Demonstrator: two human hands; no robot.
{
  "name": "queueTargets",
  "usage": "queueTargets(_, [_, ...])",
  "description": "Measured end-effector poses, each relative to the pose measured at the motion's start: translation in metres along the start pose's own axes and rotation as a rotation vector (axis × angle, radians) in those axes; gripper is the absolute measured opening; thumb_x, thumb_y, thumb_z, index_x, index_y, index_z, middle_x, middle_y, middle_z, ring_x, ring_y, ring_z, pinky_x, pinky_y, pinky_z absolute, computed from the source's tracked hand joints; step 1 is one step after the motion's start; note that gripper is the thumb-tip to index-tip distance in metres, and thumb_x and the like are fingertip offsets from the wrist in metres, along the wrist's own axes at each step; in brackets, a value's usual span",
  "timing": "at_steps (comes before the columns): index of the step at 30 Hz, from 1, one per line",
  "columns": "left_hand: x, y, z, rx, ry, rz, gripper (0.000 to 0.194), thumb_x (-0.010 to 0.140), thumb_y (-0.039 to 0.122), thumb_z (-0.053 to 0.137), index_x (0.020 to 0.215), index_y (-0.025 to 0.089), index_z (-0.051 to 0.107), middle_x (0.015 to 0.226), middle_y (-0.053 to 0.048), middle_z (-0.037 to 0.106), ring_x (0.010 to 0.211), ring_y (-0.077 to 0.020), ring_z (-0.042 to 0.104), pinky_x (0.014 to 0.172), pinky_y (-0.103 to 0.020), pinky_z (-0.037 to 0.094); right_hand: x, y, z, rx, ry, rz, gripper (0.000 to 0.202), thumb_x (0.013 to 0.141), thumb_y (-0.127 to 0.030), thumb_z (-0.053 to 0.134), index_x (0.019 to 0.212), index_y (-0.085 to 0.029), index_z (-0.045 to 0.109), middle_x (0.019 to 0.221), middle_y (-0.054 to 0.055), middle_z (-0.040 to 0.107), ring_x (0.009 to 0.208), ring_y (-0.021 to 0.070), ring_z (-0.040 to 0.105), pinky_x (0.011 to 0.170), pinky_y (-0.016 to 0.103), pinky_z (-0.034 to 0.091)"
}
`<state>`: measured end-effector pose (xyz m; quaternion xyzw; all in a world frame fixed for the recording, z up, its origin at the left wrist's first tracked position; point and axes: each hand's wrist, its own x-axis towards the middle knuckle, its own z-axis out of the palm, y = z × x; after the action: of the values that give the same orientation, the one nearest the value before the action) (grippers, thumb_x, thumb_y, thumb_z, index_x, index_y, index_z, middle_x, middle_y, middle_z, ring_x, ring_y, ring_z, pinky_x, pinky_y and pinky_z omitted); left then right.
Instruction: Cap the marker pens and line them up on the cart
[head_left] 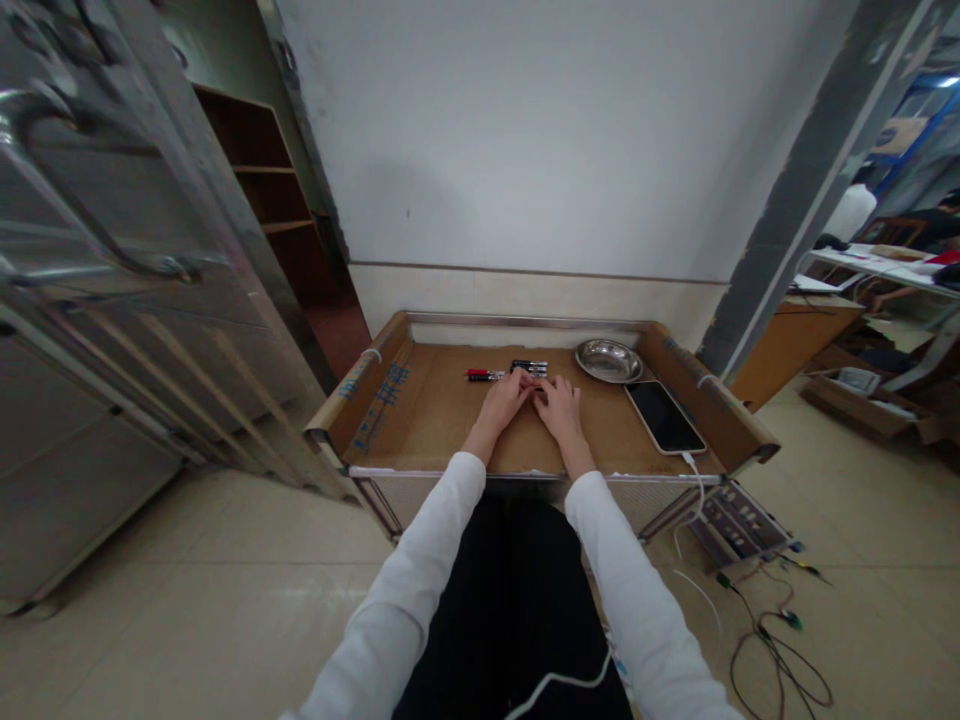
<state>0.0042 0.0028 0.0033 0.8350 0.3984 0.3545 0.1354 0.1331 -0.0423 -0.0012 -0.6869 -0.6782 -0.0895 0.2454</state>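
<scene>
Both hands rest close together at the middle of a cardboard-lined tray table (435, 420). My left hand (508, 398) has its fingers bent inward, near the pens. My right hand (559, 405) meets it, fingertips close to the left ones. Whatever lies between the fingertips is too small to make out. Just beyond the hands are several black pens (529, 364), partly covered by the fingers. A red pen (477, 373) lies to their left, with a dark pen beside it.
A round metal bowl (609, 361) sits at the tray's back right. In front of it lies a phone (664, 418) with a white cable. Raised cardboard sides flank the tray. Cables (780, 650) and an electrical box (739, 525) are on the floor at right.
</scene>
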Motion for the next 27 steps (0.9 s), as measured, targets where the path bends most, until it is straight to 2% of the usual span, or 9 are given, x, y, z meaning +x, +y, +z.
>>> queueTargets(3, [0.001,0.001,0.0,-0.015,0.048,-0.005,0.021,0.091,0.022,0.045,0.111,0.017,0.048,0.102,-0.008,0.066,0.093,-0.0168,0.063,0.084,-0.031,0.05,0.0,0.0,-0.002,-0.001,0.015,0.037,0.025,0.092,-0.026,0.044,0.11,-0.023,0.061,0.102,0.008,0.059,0.097,0.0214,0.049,0.083,0.032,0.029])
queueTargets(6, [0.001,-0.001,0.002,0.082,0.105,-0.026,0.038,0.09,0.018,0.041,0.129,0.017,0.04,0.123,-0.012,0.06,0.112,-0.02,0.057,0.097,-0.037,0.043,0.001,0.001,-0.002,0.021,0.043,0.082,0.027,0.094,-0.026,0.04,0.112,-0.023,0.06,0.102,0.008,0.061,0.095,0.0199,0.051,0.082,0.031,0.029])
queueTargets(9, [0.0,-0.005,0.006,0.205,0.022,-0.013,0.049,0.087,0.016,0.044,0.135,0.02,0.037,0.137,-0.011,0.05,0.13,-0.0233,0.043,0.108,-0.044,0.031,0.001,0.001,-0.001,0.034,0.062,0.116,0.028,0.095,-0.027,0.038,0.113,-0.021,0.059,0.103,0.008,0.061,0.095,0.0192,0.052,0.081,0.031,0.029])
queueTargets(11, [-0.002,-0.007,0.009,0.25,-0.028,0.013,0.049,0.087,0.017,0.044,0.135,0.02,0.038,0.137,-0.011,0.049,0.134,-0.0238,0.038,0.111,-0.045,0.026,0.001,0.002,0.0,0.031,0.062,0.133,0.029,0.096,-0.026,0.037,0.114,-0.022,0.059,0.105,0.009,0.062,0.095,0.0193,0.053,0.081,0.031,0.029])
queueTargets(16, [-0.003,-0.007,0.009,0.26,-0.03,0.023,0.044,0.086,0.022,0.049,0.129,0.021,0.045,0.129,-0.011,0.055,0.124,-0.0246,0.047,0.108,-0.046,0.027,0.001,0.003,-0.001,0.03,0.066,0.176,0.032,0.096,-0.027,0.035,0.117,-0.022,0.059,0.104,0.009,0.063,0.094,0.019,0.053,0.08,0.031,0.029])
queueTargets(19, [-0.003,-0.007,0.007,0.271,-0.061,0.01,0.031,0.086,0.028,0.053,0.116,0.022,0.055,0.121,-0.009,0.058,0.117,-0.0262,0.05,0.102,-0.048,0.031,0.0,0.003,-0.002,0.041,0.066,0.192,0.033,0.097,-0.027,0.034,0.117,-0.023,0.06,0.102,0.009,0.063,0.091,0.0182,0.054,0.08,0.031,0.029])
queueTargets(22, [-0.003,-0.008,0.005,0.241,-0.084,0.025,0.018,0.088,0.03,0.052,0.102,0.02,0.059,0.112,-0.007,0.062,0.111,-0.0234,0.052,0.1,-0.044,0.033,-0.001,0.003,-0.004,0.042,0.063,0.215,0.033,0.097,-0.028,0.034,0.117,-0.025,0.06,0.101,0.009,0.063,0.091,0.0187,0.054,0.08,0.031,0.029])
queueTargets(27, [-0.002,-0.006,0.002,0.149,-0.02,0.038,0.017,0.089,0.022,0.049,0.104,0.02,0.057,0.11,-0.006,0.066,0.106,-0.0187,0.057,0.098,-0.037,0.037,-0.002,0.003,-0.006,0.023,0.088,0.26,0.032,0.096,-0.028,0.036,0.115,-0.026,0.062,0.102,0.01,0.061,0.091,0.0197,0.054,0.08,0.032,0.029])
